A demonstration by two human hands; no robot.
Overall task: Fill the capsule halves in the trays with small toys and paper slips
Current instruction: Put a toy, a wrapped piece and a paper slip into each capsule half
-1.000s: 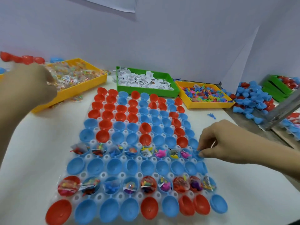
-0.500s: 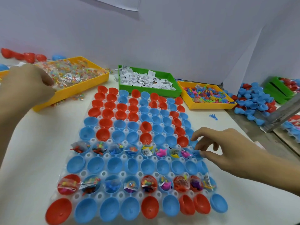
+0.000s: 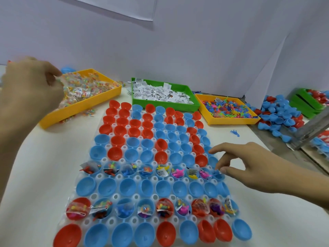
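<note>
A clear plastic tray (image 3: 115,196) on the white table holds rows of red and blue capsule halves. Two rows are filled with small toys, bead packets and slips: one at mid tray (image 3: 160,172), one nearer me (image 3: 163,209). My right hand (image 3: 249,166) hovers at the right end of the mid row, fingers spread and loose. Its thumb is beside a blue toy (image 3: 217,173) lying in the last blue half. My left hand (image 3: 30,90) reaches over the yellow tray of bead packets (image 3: 83,106), fingers curled down among them. Whether it holds any is hidden.
A green tray of paper slips (image 3: 194,107) and a yellow tray of colourful small toys (image 3: 231,121) stand behind the capsule tray. Loose blue and red capsule halves (image 3: 277,116) are piled at the right, near green bins (image 3: 306,106). A stray blue toy (image 3: 235,133) lies on the table.
My right hand went from pinching at the last blue half in the mid row to spread fingers, with a blue toy now lying there. My left hand stayed at the bead-packet tray.
</note>
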